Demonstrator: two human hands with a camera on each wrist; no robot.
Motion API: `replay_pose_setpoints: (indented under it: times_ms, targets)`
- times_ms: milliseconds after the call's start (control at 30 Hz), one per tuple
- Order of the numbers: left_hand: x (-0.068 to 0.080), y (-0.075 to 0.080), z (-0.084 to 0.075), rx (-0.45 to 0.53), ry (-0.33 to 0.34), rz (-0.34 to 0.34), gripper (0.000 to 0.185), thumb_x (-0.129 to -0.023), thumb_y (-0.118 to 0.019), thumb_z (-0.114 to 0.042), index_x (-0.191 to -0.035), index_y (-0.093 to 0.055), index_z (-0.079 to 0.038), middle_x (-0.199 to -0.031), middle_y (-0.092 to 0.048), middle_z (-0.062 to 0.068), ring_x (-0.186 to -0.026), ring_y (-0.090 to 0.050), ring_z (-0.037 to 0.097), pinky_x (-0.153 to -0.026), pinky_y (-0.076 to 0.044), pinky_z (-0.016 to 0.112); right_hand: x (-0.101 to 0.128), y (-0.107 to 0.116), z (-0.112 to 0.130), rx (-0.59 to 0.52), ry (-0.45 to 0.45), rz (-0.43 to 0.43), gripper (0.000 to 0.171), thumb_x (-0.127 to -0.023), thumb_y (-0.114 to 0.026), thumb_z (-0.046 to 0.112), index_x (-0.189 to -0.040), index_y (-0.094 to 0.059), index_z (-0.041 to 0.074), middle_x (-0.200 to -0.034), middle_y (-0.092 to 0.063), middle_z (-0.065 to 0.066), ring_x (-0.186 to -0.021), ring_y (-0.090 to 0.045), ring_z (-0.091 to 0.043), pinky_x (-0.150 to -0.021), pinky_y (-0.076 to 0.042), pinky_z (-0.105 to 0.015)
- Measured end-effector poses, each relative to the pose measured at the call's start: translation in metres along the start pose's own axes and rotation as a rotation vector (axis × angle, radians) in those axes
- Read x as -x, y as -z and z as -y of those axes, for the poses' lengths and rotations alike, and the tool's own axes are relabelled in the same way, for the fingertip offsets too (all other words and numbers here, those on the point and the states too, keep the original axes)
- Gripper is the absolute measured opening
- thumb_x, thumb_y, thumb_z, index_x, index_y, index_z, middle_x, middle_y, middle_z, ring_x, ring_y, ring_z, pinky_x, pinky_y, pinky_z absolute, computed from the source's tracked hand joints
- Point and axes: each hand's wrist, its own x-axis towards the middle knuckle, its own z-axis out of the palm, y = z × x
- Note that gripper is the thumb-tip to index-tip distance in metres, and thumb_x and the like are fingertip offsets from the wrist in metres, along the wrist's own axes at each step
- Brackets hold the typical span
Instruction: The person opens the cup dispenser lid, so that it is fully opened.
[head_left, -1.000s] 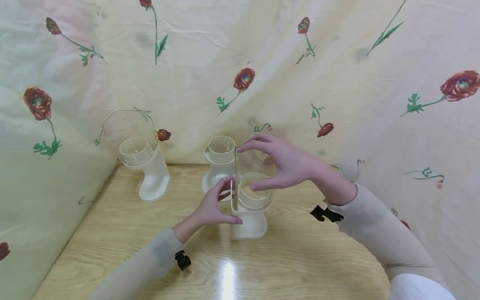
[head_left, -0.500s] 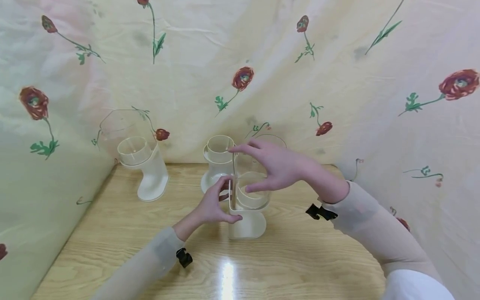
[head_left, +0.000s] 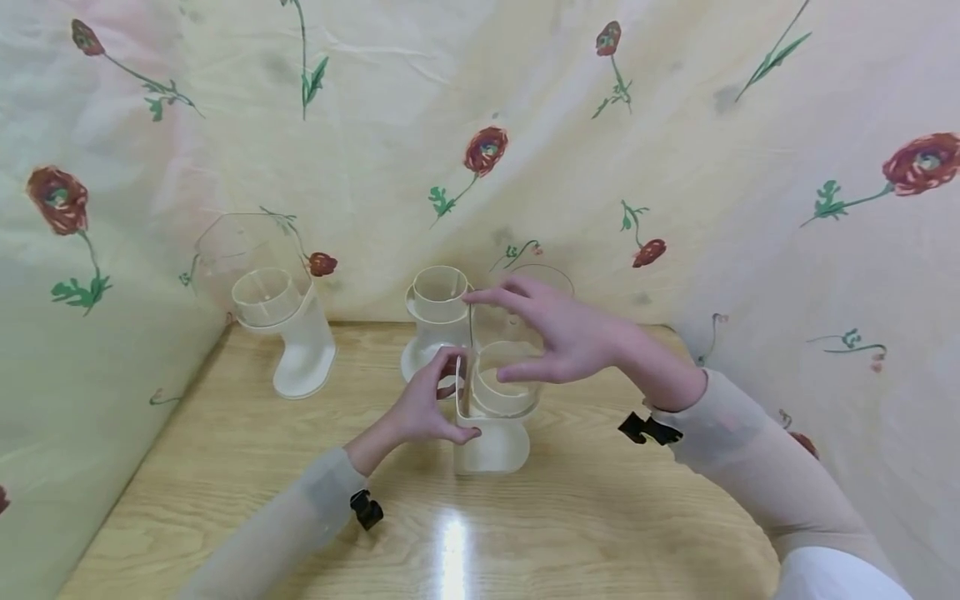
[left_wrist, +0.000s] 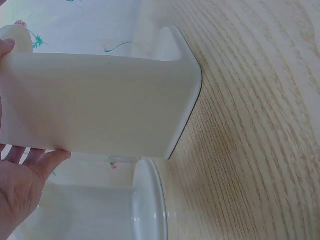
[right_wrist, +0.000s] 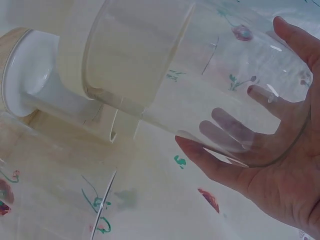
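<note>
Little moved since earlier frame — right hand [head_left: 570, 337] slightly lower, fingers curled round clear jar [head_left: 504, 367] atop cream base [head_left: 491, 446], mid-table [head_left: 600, 517]. Left hand [head_left: 423, 408] grips base edge. Risk: jar seats crooked, slips — smooth wall. Jar-to-base seating hard to make out.

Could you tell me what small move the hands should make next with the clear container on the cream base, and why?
Probably press the clear container straight down. The right hand grips its rim while the left hand steadies the cream base, and its lower end already sits in the base's round collar.
</note>
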Motion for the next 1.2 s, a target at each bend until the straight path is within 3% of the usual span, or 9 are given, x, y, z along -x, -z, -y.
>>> replay_pose_setpoints:
  times_ms: [267,467,700,867,1200]
  targets:
    - [-0.003,0.001,0.001,0.010,-0.001,0.014,0.107,-0.057,-0.099,-0.003,-0.148,-0.043,-0.009,-0.137,-0.062,0.016,-0.129,-0.063,0.034,-0.109,-0.059,0.044,-0.001,-0.001,0.004,0.019,-0.027,-0.039,0.086,-0.087,-0.086,0.044,-0.159,-0.048,0.019,-0.137,-0.059,-0.008,-0.126,-0.056,-0.022,-0.104,-0.052,-0.044]
    - [-0.004,-0.003,0.003,0.055,-0.008,0.016,0.104,-0.057,-0.097,-0.001,-0.148,-0.047,-0.008,-0.135,-0.062,0.016,-0.127,-0.063,0.034,-0.109,-0.059,0.047,0.001,-0.002,0.009,0.019,-0.086,-0.069,0.086,-0.082,-0.091,0.044,-0.156,-0.055,0.020,-0.135,-0.064,-0.009,-0.120,-0.060,-0.024,-0.092,-0.053,-0.039]
    - [-0.005,-0.003,0.005,0.055,-0.019,0.006,0.103,-0.057,-0.097,-0.001,-0.147,-0.048,-0.010,-0.134,-0.063,0.017,-0.127,-0.064,0.036,-0.109,-0.059,0.049,0.001,-0.002,0.019,0.088,-0.102,-0.100,0.087,-0.080,-0.091,0.046,-0.156,-0.056,0.022,-0.141,-0.060,-0.014,-0.129,-0.058,-0.029,-0.106,-0.055,-0.049]
    - [-0.004,0.000,0.003,0.038,-0.021,-0.013,0.102,-0.058,-0.097,-0.003,-0.147,-0.048,-0.011,-0.132,-0.064,0.016,-0.126,-0.066,0.035,-0.109,-0.059,0.046,-0.001,-0.003,0.030,0.169,-0.140,-0.139,0.090,-0.077,-0.091,0.056,-0.154,-0.057,0.024,-0.151,-0.055,-0.018,-0.137,-0.055,-0.038,-0.107,-0.056,-0.059]
    - [0.000,0.000,0.001,0.042,0.016,-0.028,0.104,-0.060,-0.099,-0.005,-0.152,-0.050,-0.013,-0.139,-0.064,0.014,-0.133,-0.064,0.038,-0.111,-0.057,0.051,-0.012,-0.001,0.023,0.150,-0.080,-0.173,0.081,-0.072,-0.097,0.048,-0.142,-0.070,0.018,-0.143,-0.067,-0.018,-0.132,-0.062,-0.037,-0.111,-0.053,-0.056]
